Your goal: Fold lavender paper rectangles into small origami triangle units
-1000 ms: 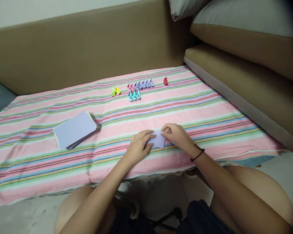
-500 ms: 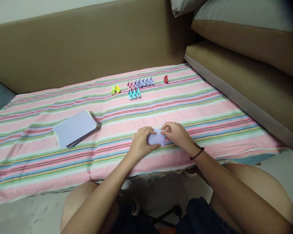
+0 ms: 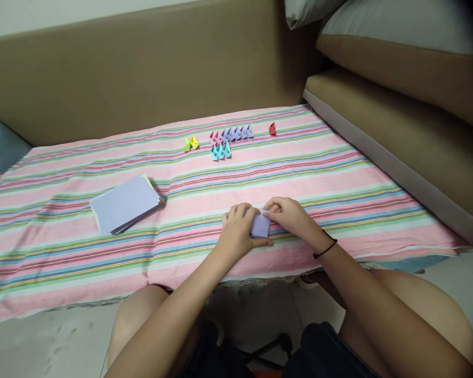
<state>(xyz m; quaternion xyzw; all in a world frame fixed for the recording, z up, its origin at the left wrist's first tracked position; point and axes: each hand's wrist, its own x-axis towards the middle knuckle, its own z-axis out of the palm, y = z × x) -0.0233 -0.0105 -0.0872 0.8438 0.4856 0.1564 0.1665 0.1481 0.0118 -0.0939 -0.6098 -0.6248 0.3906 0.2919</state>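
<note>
A small lilac paper piece (image 3: 260, 225) lies on the striped cloth (image 3: 339, 173) near the table's front edge. My left hand (image 3: 238, 231) presses on its left side with fingers curled over it. My right hand (image 3: 294, 218) pinches its right edge; a black band circles that wrist. Both hands touch the paper, and most of it is hidden under the fingers.
A stack of lilac paper sheets (image 3: 125, 203) lies to the left. Folded paper pieces stand at the back: yellow-green ones (image 3: 190, 143), a pink and lilac row (image 3: 232, 134), blue ones (image 3: 220, 151), a red one (image 3: 273, 128). Brown cushions (image 3: 398, 121) rise behind and to the right.
My left hand has slid right over the lilac paper, covering more of it, so the visible piece looks narrower. The view has shifted slightly.
</note>
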